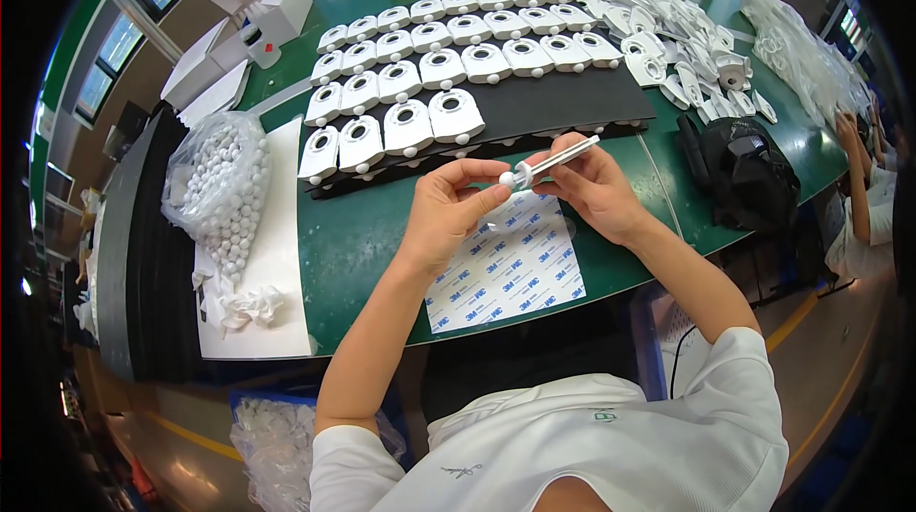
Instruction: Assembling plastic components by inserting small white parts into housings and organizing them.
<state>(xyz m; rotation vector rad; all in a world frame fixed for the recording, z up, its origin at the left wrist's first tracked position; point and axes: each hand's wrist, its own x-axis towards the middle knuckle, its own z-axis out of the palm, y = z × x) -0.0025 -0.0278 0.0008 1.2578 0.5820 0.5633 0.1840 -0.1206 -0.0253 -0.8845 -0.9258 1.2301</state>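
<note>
My left hand pinches a small white ball between thumb and fingers. My right hand grips a slim white stem that has a round collar near the ball and a long pale shaft slanting up to the right. The ball sits at the collar end; whether the two are joined I cannot tell. Both hands hover over a white sheet with blue print on the green table. Beyond them, rows of white plastic housings with round holes and white balls stand on a black foam board.
A clear bag of white balls lies at the left on a white board, beside crumpled tissue. Loose white parts are heaped at the far right. A black bag sits nearer, and another person's arm shows at the right edge.
</note>
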